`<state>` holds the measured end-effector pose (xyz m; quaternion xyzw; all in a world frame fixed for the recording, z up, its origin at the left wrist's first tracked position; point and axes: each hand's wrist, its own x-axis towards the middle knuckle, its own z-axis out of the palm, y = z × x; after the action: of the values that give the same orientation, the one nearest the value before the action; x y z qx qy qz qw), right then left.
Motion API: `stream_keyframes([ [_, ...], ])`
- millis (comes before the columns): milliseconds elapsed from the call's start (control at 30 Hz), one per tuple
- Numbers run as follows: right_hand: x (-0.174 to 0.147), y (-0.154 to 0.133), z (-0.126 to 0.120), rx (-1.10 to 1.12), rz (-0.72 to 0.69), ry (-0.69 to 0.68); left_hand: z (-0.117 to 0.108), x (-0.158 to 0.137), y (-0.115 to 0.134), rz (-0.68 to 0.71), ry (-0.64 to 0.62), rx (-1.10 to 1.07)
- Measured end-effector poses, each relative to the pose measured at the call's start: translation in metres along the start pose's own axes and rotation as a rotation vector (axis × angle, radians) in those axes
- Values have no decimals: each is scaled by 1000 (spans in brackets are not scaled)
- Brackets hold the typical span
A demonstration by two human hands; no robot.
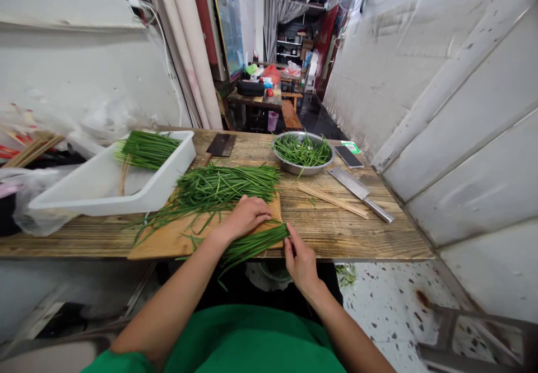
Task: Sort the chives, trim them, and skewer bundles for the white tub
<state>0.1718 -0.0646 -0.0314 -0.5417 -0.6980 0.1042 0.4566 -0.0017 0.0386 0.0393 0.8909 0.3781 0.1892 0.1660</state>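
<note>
Green stalks (257, 242) look light and limp; we'd hold the even end our right hand (301, 256) pinches; our left hand (247, 216) curls its fingers, grip unclear.

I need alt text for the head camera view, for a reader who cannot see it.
A person's right hand touches the end of a bundle of long green stalks at the front of a cutting board, the left hand close beside it. Behind lies a larger heap; nearby are a white tray, a metal bowl of greens and a metal-handled cleaver.
</note>
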Motion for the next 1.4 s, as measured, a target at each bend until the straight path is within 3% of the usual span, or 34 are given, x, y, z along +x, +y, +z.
stream_keyframes([
  [167,-2,0,-3,2,-47,20,0,13,2,60,-122,31],
  [333,-3,3,-3,11,-42,25,2,14,-1,64,-77,88],
  [500,-3,4,-2,3,-8,4,3,13,-5,-22,43,261],
  [733,3,7,-2,28,56,-17,6,18,-7,-141,18,299],
  [900,6,6,-3,12,74,-46,6,22,-1,-100,8,415],
  [1167,10,4,-5,44,93,-75,8,23,7,-110,102,333],
  [1400,11,5,-5,70,91,-65,14,13,5,-146,186,113],
])
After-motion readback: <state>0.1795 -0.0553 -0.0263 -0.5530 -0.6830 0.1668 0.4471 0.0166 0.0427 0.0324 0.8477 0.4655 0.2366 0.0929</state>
